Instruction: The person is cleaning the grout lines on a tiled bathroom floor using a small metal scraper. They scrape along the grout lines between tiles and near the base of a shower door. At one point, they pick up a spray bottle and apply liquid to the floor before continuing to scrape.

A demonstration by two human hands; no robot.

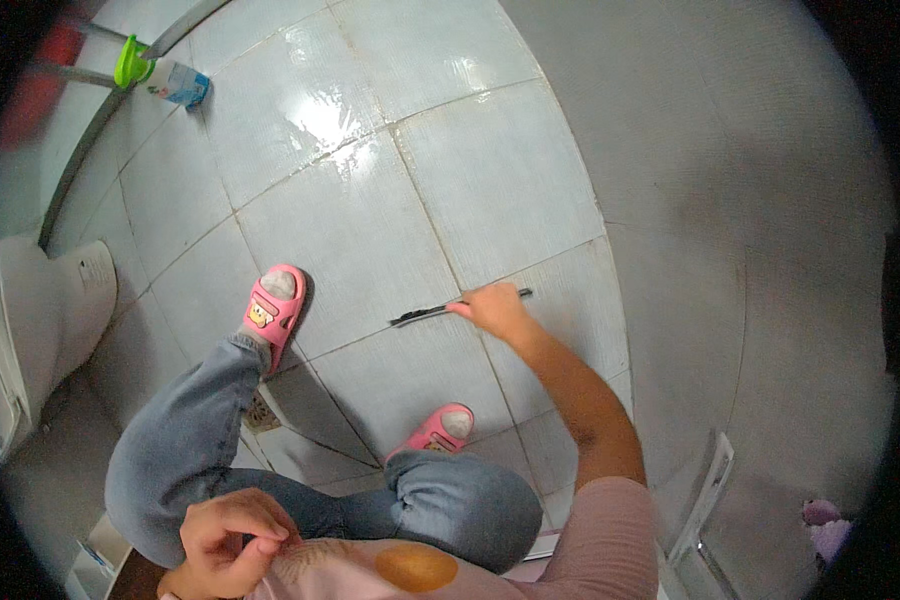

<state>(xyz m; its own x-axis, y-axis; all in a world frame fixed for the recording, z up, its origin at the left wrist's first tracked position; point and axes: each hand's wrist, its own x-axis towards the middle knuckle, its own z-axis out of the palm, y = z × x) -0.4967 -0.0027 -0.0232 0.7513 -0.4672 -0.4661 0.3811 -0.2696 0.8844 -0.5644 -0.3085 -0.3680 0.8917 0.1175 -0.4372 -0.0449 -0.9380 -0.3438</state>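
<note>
Brush (415, 316), slim, dark-handled and black-bristled, is located low over pale grey square floor tiles (345, 225), ahead of the person's right slipper; contact between bristles and tile cannot be confirmed. The right hand (492, 308) is clamped around its handle, the bristled end pointing left and the handle's tip protruding on the right. The left hand (232, 540) is at the lap, before a pale pink shirt (340, 568), fingers curled (whether the fingertips meet the thumb or pinch the fabric cannot be told).

Two pink open-toed slippers (287, 322) rest on the floor, below blue denim trousers (180, 430). A square floor drain (261, 413) lies between the legs. Farther out, a white glossy toilet (85, 290) stands at left; a white-and-blue bottle with a lime-green top (182, 84) is at upper left. Wet glare marks the upper tiles.
</note>
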